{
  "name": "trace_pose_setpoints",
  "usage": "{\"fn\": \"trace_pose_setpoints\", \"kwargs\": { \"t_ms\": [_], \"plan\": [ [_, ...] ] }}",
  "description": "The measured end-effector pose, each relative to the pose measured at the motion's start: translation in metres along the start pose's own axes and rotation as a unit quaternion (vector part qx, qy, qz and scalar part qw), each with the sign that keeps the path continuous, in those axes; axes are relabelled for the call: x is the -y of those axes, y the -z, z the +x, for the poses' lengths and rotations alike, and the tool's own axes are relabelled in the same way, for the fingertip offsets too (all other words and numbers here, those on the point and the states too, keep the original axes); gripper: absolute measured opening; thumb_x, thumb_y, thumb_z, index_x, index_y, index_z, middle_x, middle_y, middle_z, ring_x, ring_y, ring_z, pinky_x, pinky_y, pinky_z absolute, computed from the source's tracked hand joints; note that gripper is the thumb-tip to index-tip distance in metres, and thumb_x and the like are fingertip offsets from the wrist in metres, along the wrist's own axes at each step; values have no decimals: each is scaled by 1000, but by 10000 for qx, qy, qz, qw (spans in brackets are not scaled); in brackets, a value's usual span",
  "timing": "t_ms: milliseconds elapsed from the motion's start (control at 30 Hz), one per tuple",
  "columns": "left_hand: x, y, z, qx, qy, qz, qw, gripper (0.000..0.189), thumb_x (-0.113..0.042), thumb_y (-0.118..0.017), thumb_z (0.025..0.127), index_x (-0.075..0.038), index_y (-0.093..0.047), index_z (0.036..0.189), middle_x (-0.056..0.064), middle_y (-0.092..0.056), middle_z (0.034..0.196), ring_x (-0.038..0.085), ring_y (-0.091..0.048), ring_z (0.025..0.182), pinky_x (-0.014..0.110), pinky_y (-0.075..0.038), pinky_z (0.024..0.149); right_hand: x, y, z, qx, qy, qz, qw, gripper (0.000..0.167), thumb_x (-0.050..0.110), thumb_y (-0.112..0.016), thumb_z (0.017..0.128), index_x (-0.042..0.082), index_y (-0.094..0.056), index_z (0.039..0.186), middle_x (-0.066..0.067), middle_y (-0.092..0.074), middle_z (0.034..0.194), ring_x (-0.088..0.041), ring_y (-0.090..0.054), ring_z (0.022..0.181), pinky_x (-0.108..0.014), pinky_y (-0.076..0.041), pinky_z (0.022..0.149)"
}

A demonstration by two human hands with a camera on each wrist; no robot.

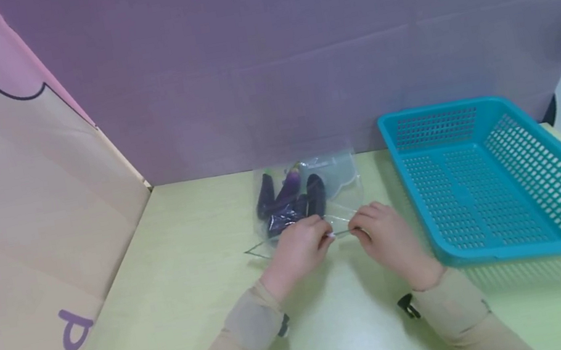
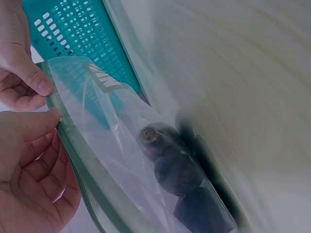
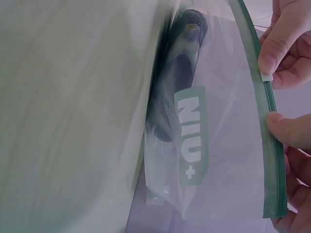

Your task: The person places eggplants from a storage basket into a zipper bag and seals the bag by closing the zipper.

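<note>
A clear zip bag (image 3: 226, 145) with a green zip strip lies on the table, its mouth toward me, and several dark purple eggplants (image 1: 316, 194) are inside. My left hand (image 1: 301, 245) pinches the small white slider (image 3: 267, 76) on the strip between thumb and finger. Close beside it, my right hand (image 1: 386, 237) grips the strip near the bag's right end, thumb on the near face. To the left of the slider the strip's two sides stand apart; a "NIU+" label (image 3: 193, 136) is printed on the bag.
A blue-green plastic basket (image 1: 464, 192) with perforated walls stands on the table to the right of my right hand. A purple-grey cloth (image 1: 294, 60) hangs behind the table. At the left rises a pale printed panel (image 1: 26, 201).
</note>
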State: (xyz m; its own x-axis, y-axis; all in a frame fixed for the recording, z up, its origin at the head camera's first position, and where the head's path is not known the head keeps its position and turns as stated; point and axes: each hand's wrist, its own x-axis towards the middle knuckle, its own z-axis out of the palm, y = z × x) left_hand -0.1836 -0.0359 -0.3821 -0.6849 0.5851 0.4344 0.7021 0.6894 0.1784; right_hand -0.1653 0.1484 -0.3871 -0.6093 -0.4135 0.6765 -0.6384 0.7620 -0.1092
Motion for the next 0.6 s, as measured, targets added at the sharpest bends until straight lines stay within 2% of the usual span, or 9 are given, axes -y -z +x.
{"fn": "trace_pose_setpoints", "kwargs": {
  "t_ms": [133,600],
  "plan": [
    [0,-2,0,-23,-19,25,10000,5,-15,-69,85,-10,-68,86,-1,-62,77,15,-62,70,28,-52,62,0,1,-1,76,-146,-24,9999,17,-9,-76,68,3,-65,73,-6,-66,73,-24,-57,69,-33,-48,62],
    [3,1,-4,12,-68,145,9999,4,-12,-71,82,-10,-68,84,-1,-65,78,14,-62,72,26,-53,65,-9,7,-3,403,-513,63,9978,16,-6,-76,68,5,-65,72,-5,-66,72,-23,-58,68,-35,-49,62]
  ]
}}
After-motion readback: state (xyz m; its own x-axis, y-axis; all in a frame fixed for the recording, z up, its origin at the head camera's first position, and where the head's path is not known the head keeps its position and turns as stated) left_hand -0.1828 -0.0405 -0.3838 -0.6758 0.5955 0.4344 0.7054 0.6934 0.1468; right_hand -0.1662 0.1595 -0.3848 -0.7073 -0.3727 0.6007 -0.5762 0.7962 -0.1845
